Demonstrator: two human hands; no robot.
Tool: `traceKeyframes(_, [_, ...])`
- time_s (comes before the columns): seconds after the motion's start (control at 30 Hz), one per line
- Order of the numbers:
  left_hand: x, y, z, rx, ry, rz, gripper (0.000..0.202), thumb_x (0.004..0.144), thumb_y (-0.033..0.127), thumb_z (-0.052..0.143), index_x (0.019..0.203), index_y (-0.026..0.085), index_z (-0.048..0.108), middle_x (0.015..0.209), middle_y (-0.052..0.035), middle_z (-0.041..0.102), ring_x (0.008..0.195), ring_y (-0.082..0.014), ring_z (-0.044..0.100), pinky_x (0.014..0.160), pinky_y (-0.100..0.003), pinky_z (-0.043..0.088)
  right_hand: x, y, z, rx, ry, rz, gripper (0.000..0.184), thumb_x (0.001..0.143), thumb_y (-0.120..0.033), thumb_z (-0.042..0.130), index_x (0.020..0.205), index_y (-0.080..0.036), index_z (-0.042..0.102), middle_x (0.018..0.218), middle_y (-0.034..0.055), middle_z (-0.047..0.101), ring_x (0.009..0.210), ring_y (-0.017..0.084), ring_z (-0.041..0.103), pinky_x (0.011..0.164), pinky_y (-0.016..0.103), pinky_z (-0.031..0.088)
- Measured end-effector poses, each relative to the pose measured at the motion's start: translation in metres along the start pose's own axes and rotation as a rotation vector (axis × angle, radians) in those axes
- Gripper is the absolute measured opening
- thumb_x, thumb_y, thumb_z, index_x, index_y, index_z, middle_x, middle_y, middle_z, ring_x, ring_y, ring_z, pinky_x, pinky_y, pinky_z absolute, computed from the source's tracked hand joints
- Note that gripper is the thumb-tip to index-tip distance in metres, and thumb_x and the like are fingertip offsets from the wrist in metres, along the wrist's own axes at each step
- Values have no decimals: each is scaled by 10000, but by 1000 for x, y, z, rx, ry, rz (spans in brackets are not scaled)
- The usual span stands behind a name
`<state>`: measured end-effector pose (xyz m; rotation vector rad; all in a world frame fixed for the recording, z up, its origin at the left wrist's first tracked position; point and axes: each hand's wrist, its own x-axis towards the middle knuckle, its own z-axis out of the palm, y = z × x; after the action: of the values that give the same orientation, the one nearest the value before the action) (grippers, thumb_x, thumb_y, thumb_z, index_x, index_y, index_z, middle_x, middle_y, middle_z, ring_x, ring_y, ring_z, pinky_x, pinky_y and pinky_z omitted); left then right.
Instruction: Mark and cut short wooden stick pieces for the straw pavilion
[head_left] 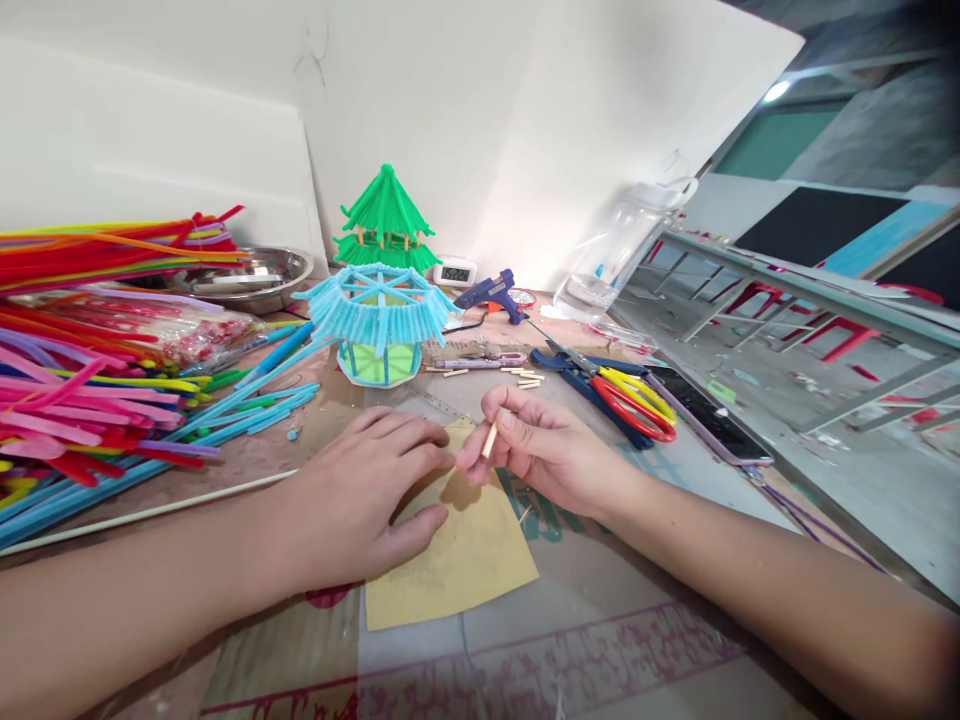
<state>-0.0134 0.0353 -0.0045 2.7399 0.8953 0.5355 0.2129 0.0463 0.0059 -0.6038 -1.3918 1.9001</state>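
Forearms (150, 590) reach in. L hand (360, 490), fingers loosely spread, over tan sheet (450, 575) (sandpaper?), prob. steadying it; contact unclear. R hand (551, 445) pinches short wooden stick (490, 441) above sheet's far edge, tip exposed, prob. for control; cut pcs (529, 384) beyond.

The left forearm (165, 595) and the right forearm (735, 570), both bare, are stretched inward from either side; the left hand (371, 490) is held palm down, fingers loosely bent and thumb spread apart, while the right hand (540, 450) is curled, its thumb and fingertips drawn together in a pinch
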Motion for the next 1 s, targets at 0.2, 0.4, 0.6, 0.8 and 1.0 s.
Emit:
traceKeyframes(0.2, [-2, -1, 2, 38, 8, -1, 347, 885, 362, 557, 1184, 199, 619, 1242, -91, 604, 1183, -277, 537, 1047, -493, 369, -2, 1, -3, -488, 105, -128, 177, 955, -344, 586, 906, -195, 504, 814, -6, 589, 708, 117, 557, 651, 230, 438])
traceKeyframes(0.4, [0, 0, 0, 57, 0, 13, 364, 882, 365, 556, 1200, 198, 612, 1262, -92, 610, 1207, -280, 527, 1056, -497, 353, -7, -4, -2, -1284, 39, -202, 89, 929, -120, 524, 896, -190, 567, 829, 9, 615, 735, 139, 545, 677, 248, 410])
traceKeyframes(0.6, [-1, 0, 1, 35, -19, -20, 358, 870, 391, 561, 1173, 210, 617, 1286, -82, 596, 1232, -271, 506, 1088, -494, 311, -5, -6, -2, -1353, 33, -242, 75, 927, -132, 584, 890, -186, 620, 833, 13, 648, 761, 140, 591, 704, 238, 428])
traceKeyframes(0.8, [-2, 0, 2, 29, -21, -31, 405, 862, 435, 583, 1217, 240, 596, 1307, -61, 582, 1237, -268, 493, 1083, -481, 304, -10, -4, 3, -1352, -25, -224, 78, 941, -193, 603, 876, -176, 642, 834, 35, 640, 801, 162, 592, 725, 259, 440])
traceKeyframes(1.0, [0, 0, 0, 14, -30, -25, 435, 827, 494, 625, 1175, 232, 617, 1295, -61, 592, 1224, -275, 507, 1057, -468, 334, -15, -4, 16, -1275, -209, -281, 136, 951, -130, 537, 868, -159, 640, 811, 40, 619, 777, 151, 564, 694, 249, 429])
